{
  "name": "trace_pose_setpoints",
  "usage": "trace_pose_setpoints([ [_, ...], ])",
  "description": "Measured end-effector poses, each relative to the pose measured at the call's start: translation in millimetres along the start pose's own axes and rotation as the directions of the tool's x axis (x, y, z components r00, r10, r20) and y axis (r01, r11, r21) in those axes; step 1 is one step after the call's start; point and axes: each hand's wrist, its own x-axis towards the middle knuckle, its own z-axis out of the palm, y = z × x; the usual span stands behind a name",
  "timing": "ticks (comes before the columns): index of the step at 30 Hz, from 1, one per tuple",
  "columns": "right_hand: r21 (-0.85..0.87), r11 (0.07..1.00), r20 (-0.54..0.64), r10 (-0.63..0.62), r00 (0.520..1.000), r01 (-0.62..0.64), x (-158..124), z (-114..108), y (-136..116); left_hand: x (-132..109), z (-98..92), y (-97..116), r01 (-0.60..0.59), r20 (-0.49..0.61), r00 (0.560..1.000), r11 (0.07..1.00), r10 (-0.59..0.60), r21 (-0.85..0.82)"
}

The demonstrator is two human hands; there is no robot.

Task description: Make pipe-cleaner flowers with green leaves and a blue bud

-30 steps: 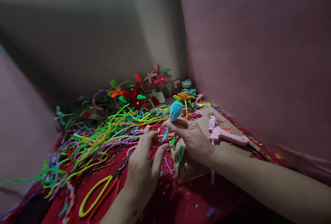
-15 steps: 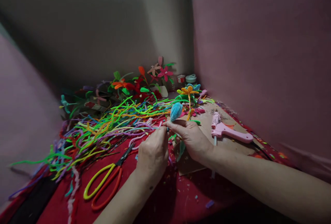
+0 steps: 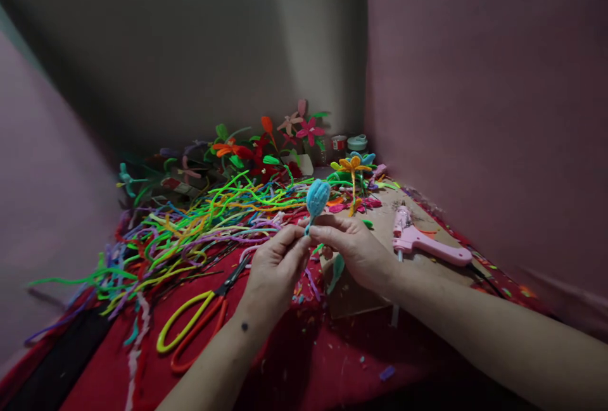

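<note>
A light blue fuzzy bud (image 3: 318, 197) stands upright on a thin stem between my hands, over the middle of the table. My left hand (image 3: 278, 270) pinches the stem just below the bud from the left. From the right, my right hand (image 3: 354, 249) pinches the same stem with thumb and index finger, its fingertips nearly touching those of my left. A teal-green leaf shape (image 3: 336, 273) hangs beneath my right hand. The lower stem is mostly hidden by the fingers.
Scissors (image 3: 209, 303) with yellow and red handles lie left of my hands. Many coloured pipe cleaners (image 3: 209, 214) spread behind them. A pink glue gun (image 3: 427, 243) rests on cardboard (image 3: 384, 208) at right. Fuzzy flowers (image 3: 308, 131) stand at the back.
My left hand has turned, so its thumb and fingers now show pinching the stem. The blue bud stands more upright. The whole view has shifted slightly.
</note>
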Motion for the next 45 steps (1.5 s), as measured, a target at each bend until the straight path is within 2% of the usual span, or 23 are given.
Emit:
trace_pose_setpoints([
  [7, 0.103, 0.986, 0.018, 0.131, 0.991, -0.132, 4, -6, 5, -1, -0.3, 2, 0.144, 0.072, 0.989, 0.964, -0.131, -0.226],
  [11, 0.213, 0.964, 0.098, 0.14, 0.985, -0.158, 8, -10, 8, -1, -4.2, 1, 0.188, 0.19, 0.973, 0.924, -0.13, -0.334],
  [15, 0.272, 0.946, 0.194, 0.126, 0.973, -0.177, 8, -10, 9, 2, -10.7, -3, 0.263, 0.347, 0.931, 0.866, -0.112, -0.425],
  [17, 0.275, 0.947, 0.176, 0.118, 0.977, -0.164, 7, -9, 9, 3, -13.1, -4, 0.31, 0.423, 0.899, 0.843, -0.11, -0.439],
  [19, 0.27, 0.952, 0.137, 0.107, 0.985, -0.141, 6, -8, 9, 4, -14.0, -5, 0.325, 0.454, 0.885, 0.84, -0.107, -0.434],
  [21, 0.26, 0.958, 0.09, 0.098, 0.991, -0.118, 5, -7, 9, 3, -13.5, -5, 0.27, 0.406, 0.909, 0.881, -0.099, -0.389],
  [24, 0.254, 0.96, 0.047, 0.107, 0.993, -0.116, 4, -7, 10, 0, -10.9, -2, 0.105, 0.273, 0.961, 0.971, -0.044, -0.215],
  [27, 0.274, 0.952, 0.025, 0.137, 0.99, -0.139, 5, -8, 10, -2, -8.4, 2, 0.014, 0.211, 0.978, 0.996, 0.004, -0.087],
  [32, 0.311, 0.936, -0.007, 0.174, 0.985, -0.163, 6, -8, 11, 0, -6.1, 2, 0.043, 0.176, 0.984, 0.998, -0.035, -0.047],
  [39, 0.296, 0.941, -0.021, 0.18, 0.983, -0.166, 5, -5, 13, -1, -0.3, -1, -0.021, 0.022, 1.0, 1.0, 0.021, 0.003],
  [41, 0.284, 0.943, -0.035, 0.191, 0.981, -0.174, 4, -5, 13, -2, -0.9, 0, 0.018, 0.039, 0.999, 1.0, -0.017, -0.025],
  [45, 0.272, 0.948, -0.037, 0.183, 0.982, -0.167, 4, -7, 14, -1, -5.3, 0, 0.156, 0.14, 0.981, 0.971, -0.131, -0.181],
])
